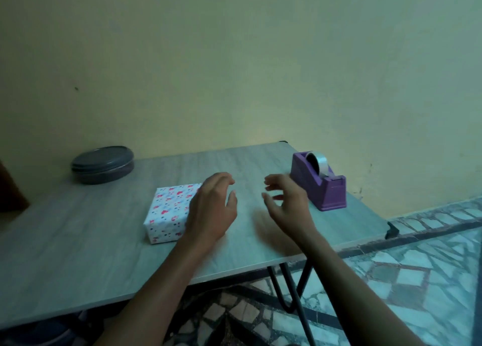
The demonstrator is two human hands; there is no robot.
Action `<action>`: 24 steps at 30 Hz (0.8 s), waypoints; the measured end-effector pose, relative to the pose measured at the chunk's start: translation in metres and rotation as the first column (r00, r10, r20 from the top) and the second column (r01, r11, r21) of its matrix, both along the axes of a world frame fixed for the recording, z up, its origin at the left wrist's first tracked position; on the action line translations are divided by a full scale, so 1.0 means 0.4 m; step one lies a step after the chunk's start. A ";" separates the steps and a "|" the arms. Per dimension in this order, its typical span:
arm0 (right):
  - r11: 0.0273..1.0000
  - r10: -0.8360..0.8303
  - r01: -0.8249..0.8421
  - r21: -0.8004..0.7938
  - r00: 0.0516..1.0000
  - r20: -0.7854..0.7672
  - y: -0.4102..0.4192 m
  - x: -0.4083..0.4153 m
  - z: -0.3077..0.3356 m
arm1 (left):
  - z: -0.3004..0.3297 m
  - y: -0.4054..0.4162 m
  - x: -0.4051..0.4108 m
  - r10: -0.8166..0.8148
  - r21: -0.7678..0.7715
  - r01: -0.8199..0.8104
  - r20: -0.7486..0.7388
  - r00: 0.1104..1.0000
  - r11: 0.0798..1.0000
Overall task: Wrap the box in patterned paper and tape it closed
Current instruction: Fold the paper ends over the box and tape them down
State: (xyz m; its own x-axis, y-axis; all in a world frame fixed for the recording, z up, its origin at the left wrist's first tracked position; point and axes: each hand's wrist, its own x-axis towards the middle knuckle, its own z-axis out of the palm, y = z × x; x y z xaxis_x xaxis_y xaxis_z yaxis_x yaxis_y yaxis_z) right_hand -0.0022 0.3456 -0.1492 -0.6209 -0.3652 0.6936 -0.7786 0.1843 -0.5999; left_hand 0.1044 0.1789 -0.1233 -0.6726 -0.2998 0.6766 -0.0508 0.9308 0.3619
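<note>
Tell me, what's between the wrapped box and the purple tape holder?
In the head view, both hands hover there: the left hand beside the wrapped box, the right hand nearer the purple tape holder. Between the hands, bare table shows.

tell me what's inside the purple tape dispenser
A roll of clear tape sits upright in the slot of the purple tape dispenser. Only the roll's upper part shows; the dispenser's walls hide its lower half and the hub.
</note>
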 end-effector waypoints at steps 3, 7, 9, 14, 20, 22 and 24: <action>0.995 0.089 -0.096 0.029 0.978 0.187 -0.095 0.056 -0.022 | -0.019 -0.098 0.078 0.228 0.036 -0.230 0.052 0.972 0.972; 0.975 0.156 -0.200 0.091 0.922 0.355 -0.177 0.098 -0.039 | -0.037 -0.159 0.166 0.419 0.245 -0.465 0.217 0.881 0.851; 0.968 0.209 -0.248 0.030 0.870 0.446 -0.195 0.116 -0.042 | -0.031 -0.184 0.191 0.417 0.371 -0.520 0.325 0.849 0.770; 0.946 0.297 -0.323 -0.041 0.805 0.514 -0.184 0.127 -0.026 | -0.018 -0.185 0.177 0.210 0.596 -0.375 0.328 0.921 0.710; 0.997 0.074 -0.051 -0.057 0.839 0.539 -0.135 0.055 0.016 | 0.015 -0.091 0.061 0.100 0.634 -0.303 0.336 0.937 0.711; 0.995 0.079 -0.032 -0.090 0.805 0.588 -0.102 0.015 0.022 | 0.016 -0.067 0.018 0.053 0.656 -0.273 0.335 0.941 0.704; 0.996 0.085 -0.055 -0.069 0.801 0.593 -0.074 -0.016 0.026 | 0.009 -0.059 -0.011 0.022 0.682 -0.242 0.315 0.949 0.690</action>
